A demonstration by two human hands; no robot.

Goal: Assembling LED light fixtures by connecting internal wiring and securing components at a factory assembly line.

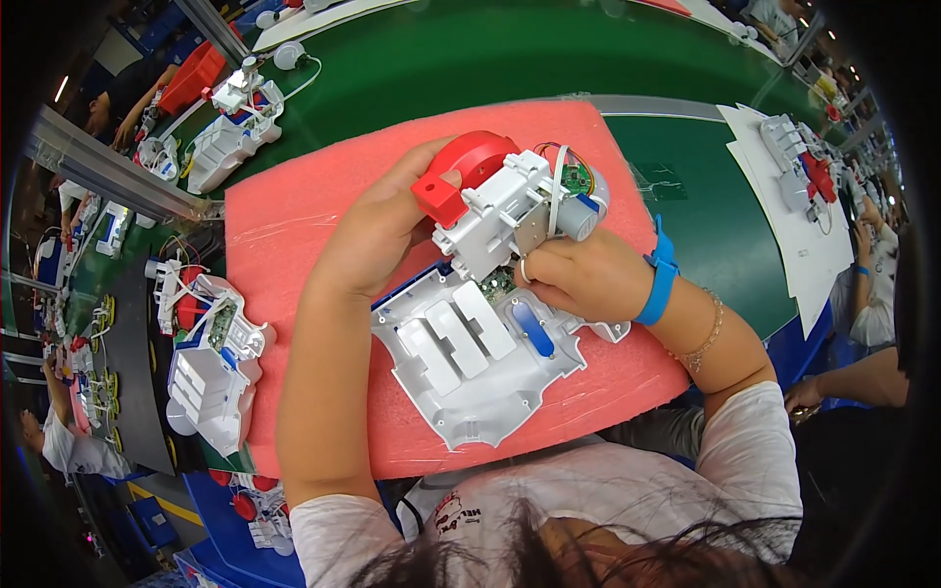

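White mech assy (490, 220) is sitting up over the open white shell (480, 402), approx. mid-view, tilting w/ its red wheel part (478, 157) at upper L and its silver motor (578, 218) at R. A small green PCB (576, 178) is showing behind the motor; a white strap (557, 191) is running over that end.

L grip (387, 220) is closing round the red wheel part from the L side, thumb lying over the red, fingers partly hidden behind. L forearm is rising nearly straight from the lower edge, wrist bending inward to the R.

R grip (583, 279) is curling under the motor end, knuckles up, ring finger folding in; fingertips are hidden, so can't tell if they're pinching anything. R elbow is bending out wide, forearm slanting up-L, w/ a blue wristband (663, 279) circling the wrist.

Shell is lying hollow side up on the pink foam mat (284, 206), mat covering part of the green bench (706, 225). A similar white unit (211, 367) is resting just beside the mat, far L.
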